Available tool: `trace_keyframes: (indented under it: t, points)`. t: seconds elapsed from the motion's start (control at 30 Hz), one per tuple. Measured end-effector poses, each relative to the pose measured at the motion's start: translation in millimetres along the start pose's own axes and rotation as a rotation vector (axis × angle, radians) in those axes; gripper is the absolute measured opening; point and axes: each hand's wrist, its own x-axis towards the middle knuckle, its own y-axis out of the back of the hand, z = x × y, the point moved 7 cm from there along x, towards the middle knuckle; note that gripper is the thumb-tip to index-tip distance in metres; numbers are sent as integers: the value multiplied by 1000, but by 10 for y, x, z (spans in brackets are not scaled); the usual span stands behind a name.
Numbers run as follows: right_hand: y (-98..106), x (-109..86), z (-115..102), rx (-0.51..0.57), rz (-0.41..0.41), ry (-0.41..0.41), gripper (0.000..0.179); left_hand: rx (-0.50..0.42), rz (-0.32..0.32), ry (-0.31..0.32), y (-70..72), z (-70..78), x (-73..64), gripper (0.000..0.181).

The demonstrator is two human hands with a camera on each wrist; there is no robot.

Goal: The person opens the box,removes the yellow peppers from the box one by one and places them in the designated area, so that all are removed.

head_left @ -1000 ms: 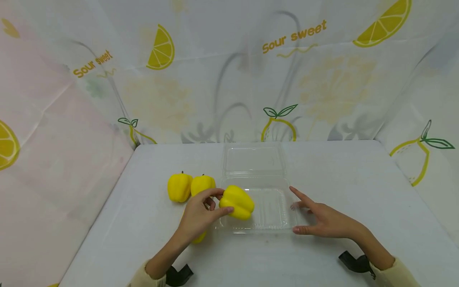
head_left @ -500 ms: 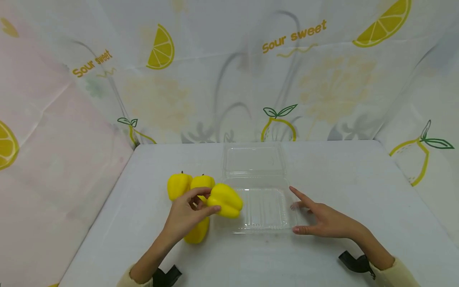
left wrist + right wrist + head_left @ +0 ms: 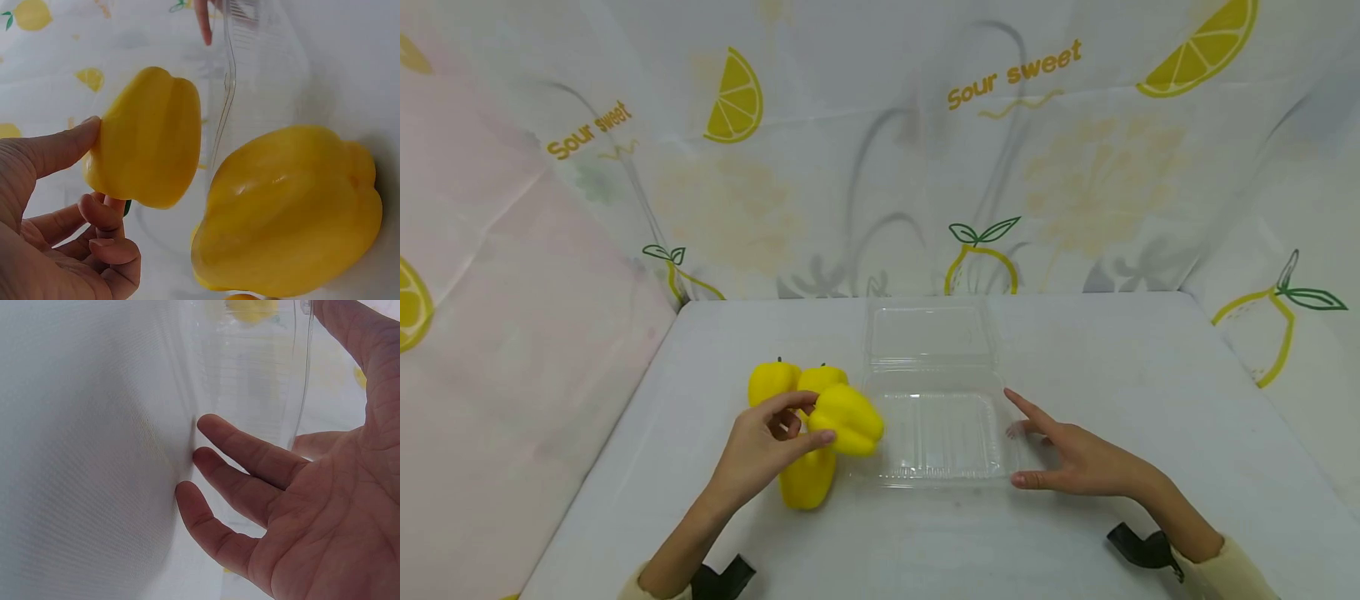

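Observation:
My left hand pinches a yellow bell pepper between thumb and fingers, at the left edge of a clear plastic clamshell box. In the left wrist view the pepper is tilted, its green stem end down by my fingers. A second yellow bell pepper lies close by on the table. My right hand is at the box's right side, fingers spread and extended. The right wrist view shows its fingertips low along the box wall. The box's lid lies folded back, away from me.
Two more yellow peppers, one at the left and one beside it, stand behind my left hand. Another pepper lies nearer me. A white table carries everything, with lemon-printed cloth around its back and sides.
My left hand has moved left with the pepper, from over the box's left part to its left edge, overlapping the other peppers. My right hand and the box have stayed put.

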Motion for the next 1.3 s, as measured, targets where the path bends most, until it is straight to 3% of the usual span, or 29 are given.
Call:
trace_keyframes:
  t: [0.23, 0.67, 1.3]
  points:
    - [-14, 3, 30, 9, 4, -27, 105, -14, -10, 18, 131, -63, -57, 44]
    - [8, 21, -12, -3, 4, 15, 104, 8, -27, 49, 327, -190, -98, 45]
    - [9, 1, 5, 2, 7, 8, 104, 46, -36, 68, 591, -238, -165, 43]
